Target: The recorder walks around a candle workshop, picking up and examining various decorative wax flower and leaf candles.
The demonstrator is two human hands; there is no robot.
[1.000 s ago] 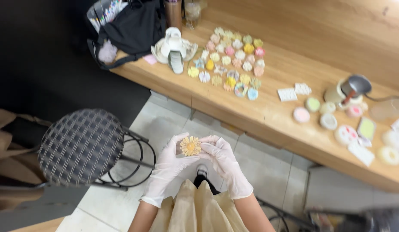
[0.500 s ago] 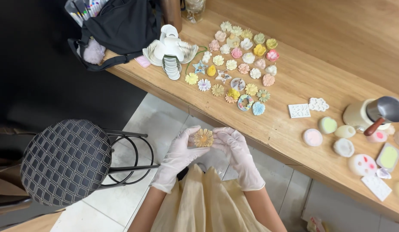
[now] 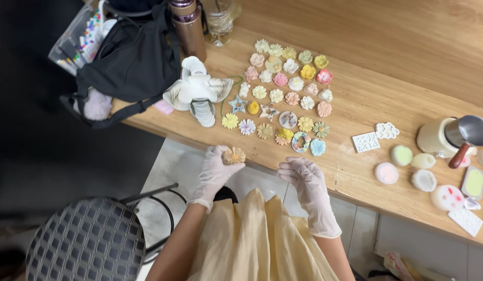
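Holding flower piece [image 3: 234, 155] in left hand [image 3: 214, 173] | right hand [image 3: 305, 179] seemingly empty, fingers loosely spread

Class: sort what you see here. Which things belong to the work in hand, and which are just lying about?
In the work: left hand holding a yellow flower piece; right hand, empty; the flower pieces laid out in rows on the wooden counter.

Lying about: black bag, metal bottle, glass jar, stool.

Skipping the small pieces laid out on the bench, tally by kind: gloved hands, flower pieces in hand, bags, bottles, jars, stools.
Gloved hands: 2 (left hand, right hand)
Flower piece in hand: 1
Black bag: 1
Metal bottle: 1
Glass jar: 1
Stool: 1
Total: 7
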